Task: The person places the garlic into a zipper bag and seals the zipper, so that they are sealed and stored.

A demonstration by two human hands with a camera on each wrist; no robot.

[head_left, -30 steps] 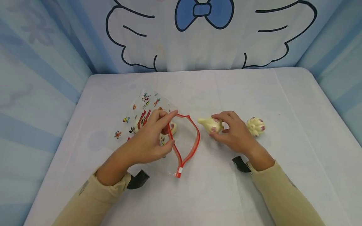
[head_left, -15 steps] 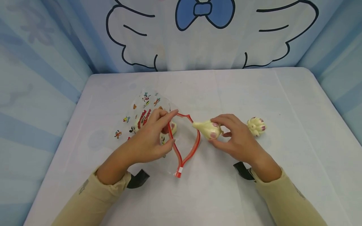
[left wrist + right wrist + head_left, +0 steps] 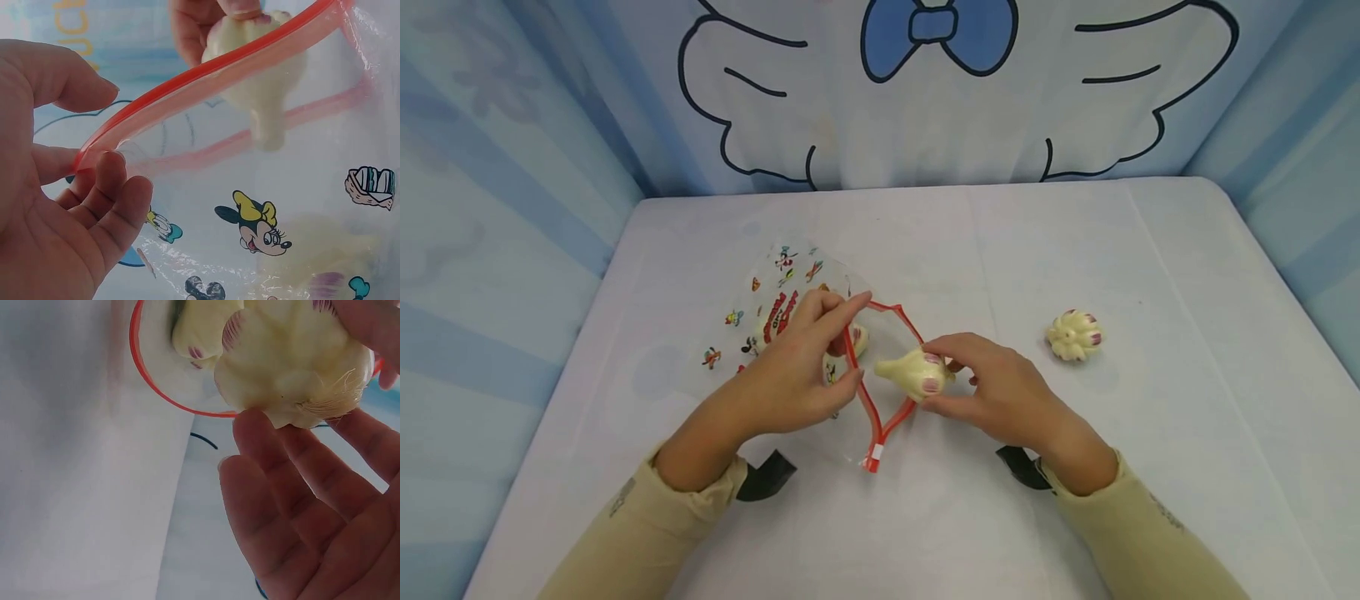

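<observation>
Bagging of toy garlic bulbs, judged partway through; one bulb reads as done, one is at the mouth, one is untouched. Left hand (image 3: pixel 797 375) pinches the near lip of the clear cartoon-printed zip bag (image 3: pixel 778 312) between thumb and curled fingers, lifting that lip so the red zip strip (image 3: pixel 887 379) stands apart in an open loop; the left wrist view shows the same, the upper red strip (image 3: pixel 212 78) raised off the lower one and the printed film slack beneath. Right hand (image 3: pixel 988 392) holds a cream garlic bulb with purple streaks (image 3: pixel 913 372) between thumb and fingertips, the other fingers loosely curled round it; bulb lies on its side, pointed stem toward the bag, its tip just at or just over the far lip of the mouth; in the left wrist view the bulb (image 3: pixel 259 81) is seen through the film, stem down, crossing the line of the strip; in the right wrist view the root end (image 3: pixel 294 359) faces the camera, fingers (image 3: pixel 281 481) spread below it, the red rim curving behind. A pale bulb-like shape already lies inside the bag (image 3: pixel 856 340), partly hidden by the left fingers; a third garlic bulb (image 3: pixel 1075 335) sits on the white table cover (image 3: pixel 1150 275) well apart to the right, untouched. Left to do, by my reading: push the held bulb fully in and release it; fetch the last bulb; press the zip closed. Whether the held bulb touches the film cannot be told.
</observation>
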